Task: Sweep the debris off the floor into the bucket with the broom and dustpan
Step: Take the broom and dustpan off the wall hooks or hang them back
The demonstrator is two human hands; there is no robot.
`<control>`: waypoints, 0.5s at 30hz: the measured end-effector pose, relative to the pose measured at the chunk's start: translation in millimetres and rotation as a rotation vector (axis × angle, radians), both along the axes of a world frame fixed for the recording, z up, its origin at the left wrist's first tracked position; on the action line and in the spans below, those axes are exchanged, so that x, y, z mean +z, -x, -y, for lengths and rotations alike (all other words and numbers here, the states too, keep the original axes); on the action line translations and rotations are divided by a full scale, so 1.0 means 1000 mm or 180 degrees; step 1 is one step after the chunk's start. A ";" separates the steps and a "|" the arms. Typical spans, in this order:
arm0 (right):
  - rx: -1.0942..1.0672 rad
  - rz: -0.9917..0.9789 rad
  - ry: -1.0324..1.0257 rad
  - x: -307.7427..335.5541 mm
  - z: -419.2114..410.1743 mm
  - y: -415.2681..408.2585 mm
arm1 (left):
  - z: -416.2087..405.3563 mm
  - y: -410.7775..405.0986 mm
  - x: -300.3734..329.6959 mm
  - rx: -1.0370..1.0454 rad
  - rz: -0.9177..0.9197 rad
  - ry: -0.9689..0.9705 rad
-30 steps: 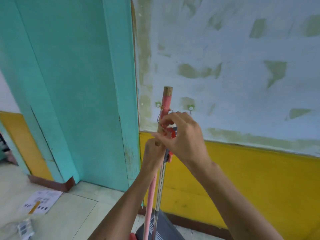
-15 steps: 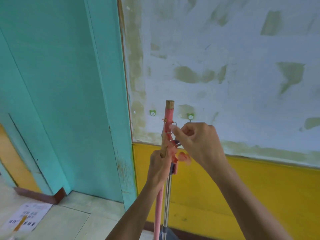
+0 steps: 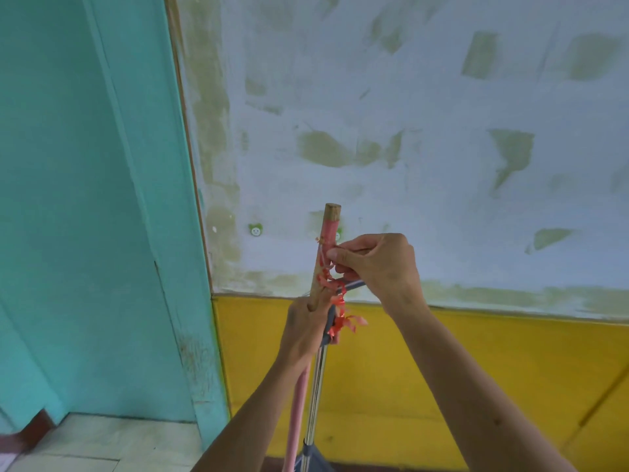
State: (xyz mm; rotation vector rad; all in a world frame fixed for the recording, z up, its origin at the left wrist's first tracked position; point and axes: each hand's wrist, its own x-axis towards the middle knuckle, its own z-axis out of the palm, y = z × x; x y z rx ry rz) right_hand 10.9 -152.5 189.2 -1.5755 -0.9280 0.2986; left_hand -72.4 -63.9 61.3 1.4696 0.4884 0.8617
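Standing close to the wall (image 3: pixel 408 165), a person holds two upright poles together in front of them. Their left hand (image 3: pixel 306 330) is clenched around both the pink broom handle (image 3: pixel 327 247) and the metal dustpan handle (image 3: pixel 318 383), which run side by side. Their right hand (image 3: pixel 377 264) pinches a bit of red ribbon (image 3: pixel 340 311) tied around the poles near the top. The grey dustpan (image 3: pixel 315 459) just shows at the bottom edge, beside the yellow lower wall.
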 end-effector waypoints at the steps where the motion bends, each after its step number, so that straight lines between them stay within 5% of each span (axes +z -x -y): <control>1: 0.0054 -0.0076 0.0039 0.000 0.000 -0.007 | -0.002 -0.004 -0.002 -0.0026 -0.0018 0.0016; 8: 0.1541 -0.2529 -0.0103 0.020 0.002 -0.049 | -0.016 -0.024 -0.009 -0.0339 -0.0165 -0.0246; 15: 0.1833 -0.2124 0.0016 0.065 -0.019 -0.069 | -0.032 -0.024 -0.010 -0.0819 -0.0884 -0.0564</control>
